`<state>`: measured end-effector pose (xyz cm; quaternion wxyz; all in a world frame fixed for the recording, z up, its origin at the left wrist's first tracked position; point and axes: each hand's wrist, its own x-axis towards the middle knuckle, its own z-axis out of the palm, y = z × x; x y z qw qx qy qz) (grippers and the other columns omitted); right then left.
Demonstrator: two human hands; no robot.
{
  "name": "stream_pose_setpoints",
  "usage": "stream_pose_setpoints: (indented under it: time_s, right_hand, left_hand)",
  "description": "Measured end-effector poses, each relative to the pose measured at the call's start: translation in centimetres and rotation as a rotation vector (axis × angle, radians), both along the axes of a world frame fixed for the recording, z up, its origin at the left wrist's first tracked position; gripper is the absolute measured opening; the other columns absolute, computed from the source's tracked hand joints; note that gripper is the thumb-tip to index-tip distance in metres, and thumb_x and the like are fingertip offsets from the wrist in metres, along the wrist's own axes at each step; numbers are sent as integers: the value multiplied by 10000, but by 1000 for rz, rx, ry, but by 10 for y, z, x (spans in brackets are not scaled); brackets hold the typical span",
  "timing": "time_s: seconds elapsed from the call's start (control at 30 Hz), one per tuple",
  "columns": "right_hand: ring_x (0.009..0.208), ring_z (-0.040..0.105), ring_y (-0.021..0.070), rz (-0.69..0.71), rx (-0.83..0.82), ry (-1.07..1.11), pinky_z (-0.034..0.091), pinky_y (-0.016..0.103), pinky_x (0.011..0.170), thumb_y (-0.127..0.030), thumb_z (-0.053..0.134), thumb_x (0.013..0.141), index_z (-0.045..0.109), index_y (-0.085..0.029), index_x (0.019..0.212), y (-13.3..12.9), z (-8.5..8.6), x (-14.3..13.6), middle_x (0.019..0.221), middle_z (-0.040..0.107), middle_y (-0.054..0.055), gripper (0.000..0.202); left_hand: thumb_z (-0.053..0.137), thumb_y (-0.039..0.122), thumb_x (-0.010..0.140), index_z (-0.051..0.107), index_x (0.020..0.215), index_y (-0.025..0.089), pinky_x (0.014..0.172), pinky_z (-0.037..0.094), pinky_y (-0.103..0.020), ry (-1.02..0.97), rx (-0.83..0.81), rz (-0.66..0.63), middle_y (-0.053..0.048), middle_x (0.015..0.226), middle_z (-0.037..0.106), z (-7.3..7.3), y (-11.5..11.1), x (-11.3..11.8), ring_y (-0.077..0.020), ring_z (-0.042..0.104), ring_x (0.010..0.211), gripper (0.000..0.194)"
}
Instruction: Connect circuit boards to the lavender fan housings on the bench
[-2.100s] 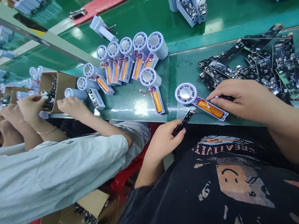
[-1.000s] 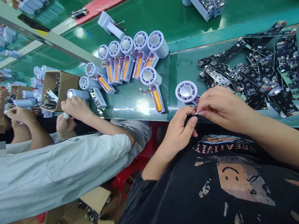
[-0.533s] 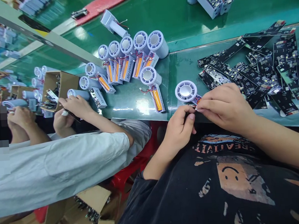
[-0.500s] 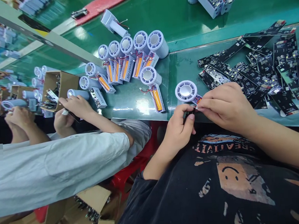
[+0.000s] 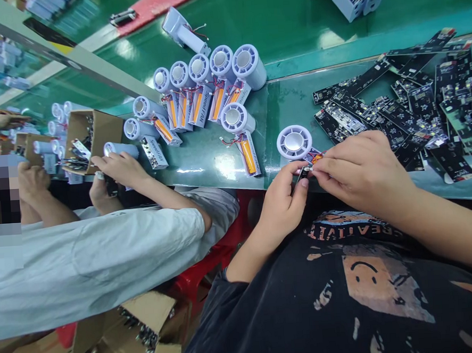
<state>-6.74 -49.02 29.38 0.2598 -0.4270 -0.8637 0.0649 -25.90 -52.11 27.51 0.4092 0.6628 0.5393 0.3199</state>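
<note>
My left hand (image 5: 283, 200) is closed round a small black circuit board (image 5: 303, 175), whose end pokes up between thumb and forefinger. Pinched at that end, the fingers of my right hand (image 5: 359, 166) meet the tip of the board; a small white connector seems to be between them, with red and blue wires (image 5: 315, 156) just behind. Those wires lead towards a pale lilac fan unit (image 5: 294, 142) lying at the table edge, beyond my hands. The fan's lower body is hidden behind my fingers.
A heap of black circuit boards (image 5: 416, 112) lies at the right. Several fan units with orange batteries (image 5: 249, 154) stand left of centre. A co-worker's hands (image 5: 119, 170) work beside a cardboard box (image 5: 97, 131) at the left; more boxes (image 5: 121, 332) are below.
The board in my left hand has tilted up and shows more of its end. My right hand has shifted slightly. At the far left, another person's hand has reached further into view.
</note>
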Motion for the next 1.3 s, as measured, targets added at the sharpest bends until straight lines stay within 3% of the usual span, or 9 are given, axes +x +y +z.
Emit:
stream_pose_setpoints:
  time_s: [0.27, 0.43, 0.67, 0.87, 1.0, 1.07, 1.13, 1.23, 1.3]
  right_hand:
    - [812, 608, 232, -4, 14, -3, 361, 420, 807, -299, 466, 1035, 697, -251, 850, -1, 2, -1, 860, 716, 36, 300]
    - [819, 610, 232, -12, -8, 18, 369, 419, 803, -296, 489, 1026, 710, -223, 852, -2, 1, -2, 849, 716, 59, 291]
    - [909, 648, 241, 17, -142, 93, 398, 422, 839, -324, 461, 1045, 707, -271, 870, 4, -3, 4, 940, 752, 36, 306]
    - [878, 652, 238, 24, -207, 137, 437, 402, 778, -334, 492, 1030, 684, -256, 866, 8, -12, 4, 881, 713, 42, 264]
    - [1002, 616, 266, -9, -136, 237, 485, 419, 844, -388, 623, 965, 679, -251, 1001, 12, -8, 10, 1034, 644, 90, 152]
    - [1086, 590, 290, 9, -110, 276, 495, 443, 902, -422, 696, 911, 652, -208, 1166, 15, -6, 17, 1185, 593, 151, 336]
    - [1021, 606, 269, 59, -171, 286, 516, 424, 865, -406, 702, 894, 615, -174, 1256, 18, -5, 25, 1201, 596, 161, 439]
    - [852, 631, 210, 103, -268, 279, 526, 363, 776, -296, 581, 946, 674, -223, 1127, 22, -5, 30, 988, 679, 67, 216]
    - [866, 655, 205, 121, -272, 284, 529, 351, 788, -249, 520, 978, 711, -252, 1005, 24, -5, 28, 911, 702, 36, 193]
  left_hand:
    - [467, 221, 1024, 575, 1245, 211, 995, 557, -388, 95, 171, -36, -88, 1269, 668, 3, 2, 3, -230, 648, 1227, 247]
    - [483, 186, 1012, 573, 1254, 198, 1028, 545, -379, 185, 295, -43, -85, 1259, 695, 5, 1, 5, -214, 651, 1216, 259]
    - [524, 131, 977, 577, 1300, 177, 1053, 541, -343, 208, 446, -39, -92, 1264, 720, 2, -3, 8, -188, 664, 1207, 331]
    - [507, 125, 962, 610, 1298, 191, 1036, 557, -365, 209, 383, -57, -88, 1239, 730, 1, -4, 7, -198, 680, 1177, 357]
    - [534, 133, 958, 619, 1290, 208, 1025, 568, -371, 88, 338, -87, -65, 1230, 731, -1, -1, 1, -194, 687, 1165, 351]
    - [538, 146, 960, 615, 1299, 230, 1029, 568, -397, 36, 290, -90, -55, 1256, 718, -5, -2, -2, -207, 679, 1185, 357]
    - [547, 152, 952, 600, 1327, 251, 1006, 578, -408, -2, 234, -82, -55, 1301, 696, -10, -5, -5, -215, 688, 1152, 391]
    - [549, 145, 944, 540, 1403, 286, 847, 619, -339, -89, 122, -59, -65, 1362, 648, -16, -9, -7, -145, 723, 863, 480]
    - [529, 144, 955, 501, 1430, 310, 682, 609, -267, -169, 61, -47, -68, 1381, 620, -18, -10, -6, -70, 662, 641, 503]
